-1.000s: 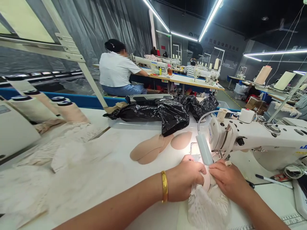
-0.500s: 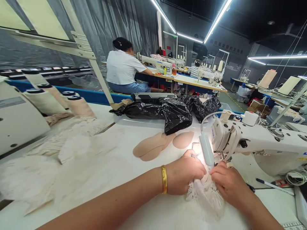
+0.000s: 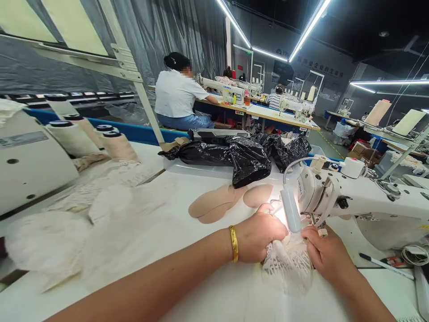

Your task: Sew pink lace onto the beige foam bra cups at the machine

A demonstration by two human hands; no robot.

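A piece of off-white lace fabric [image 3: 288, 266] lies in front of the sewing machine [image 3: 368, 192], partly under the small lit lamp [image 3: 290, 209]. My left hand [image 3: 263, 235], with a gold bangle at the wrist, is closed on the fabric's left side. On the other side, my right hand [image 3: 326, 248] pinches the fabric's right edge close to the machine's needle area. The lamp and my fingers hide the needle and part of the cloth. Beige oval pads [image 3: 214, 205] lie on the table beyond my left hand.
Black plastic bags [image 3: 250, 163] rest in a clear tray behind the pads. More lace fabric [image 3: 50, 243] spreads over the left of the table [image 3: 161, 241], near thread cones [image 3: 119, 145]. A pen [image 3: 385, 266] lies at right. A co-worker [image 3: 179, 94] sits at another machine.
The lace fabric is spread differently, its openwork edge showing more below my hands. My right hand has shifted slightly right, a little farther from the left. The whole view has swung slightly left.
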